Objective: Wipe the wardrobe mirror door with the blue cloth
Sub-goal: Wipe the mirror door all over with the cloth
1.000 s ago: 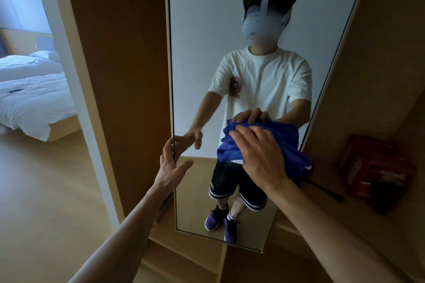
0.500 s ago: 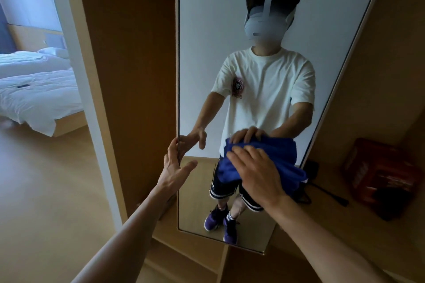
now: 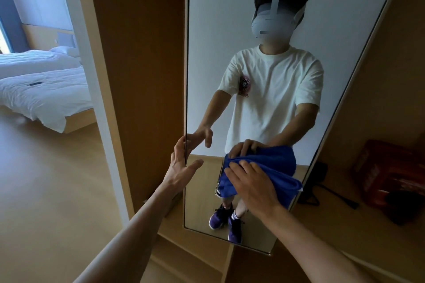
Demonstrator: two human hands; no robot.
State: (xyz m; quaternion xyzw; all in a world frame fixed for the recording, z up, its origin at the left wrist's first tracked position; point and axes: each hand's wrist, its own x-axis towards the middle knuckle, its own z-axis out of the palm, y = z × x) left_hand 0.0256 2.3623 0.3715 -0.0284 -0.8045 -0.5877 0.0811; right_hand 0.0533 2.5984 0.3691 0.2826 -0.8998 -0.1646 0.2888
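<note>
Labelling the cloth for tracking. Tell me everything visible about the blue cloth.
The blue cloth is deep-blue, soft-looking towelling, bunched into folds. It lies pressed against the lower mirror door near its right edge, under the right hand, whose fairly straight fingers rest on it. A corner sticks out to the right; its reflection shows just above.
</note>
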